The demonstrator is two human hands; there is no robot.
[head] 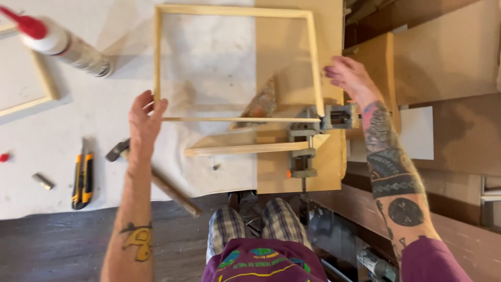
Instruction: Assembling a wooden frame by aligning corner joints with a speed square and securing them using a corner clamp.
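Head view of a frame assembly at the corner-clamping stage. A pale wooden frame (236, 62) lies flat on the desk (78, 172), spanning a white covering and a plywood board (323, 167). The left hand (146, 117), at about 9 o'clock, has its grip pinched on the frame's near-left corner where the thin lower strip meets the side rail; the right hand (350, 75), at 3 o'clock, rests fingertips against the right rail with its grip loose, grasping nothing. A metal corner clamp (313, 136) sits at the near-right corner, at 5 o'clock from the frame's centre, with a loose wooden strip (245, 149) just beside it. A glue bottle (57, 44) lies at 10 o'clock; a yellow utility knife (82, 180) and a hammer (156, 180) lie at 8 o'clock. Judged from this, the corner is being squared; the next move calls for steady alignment before tightening.
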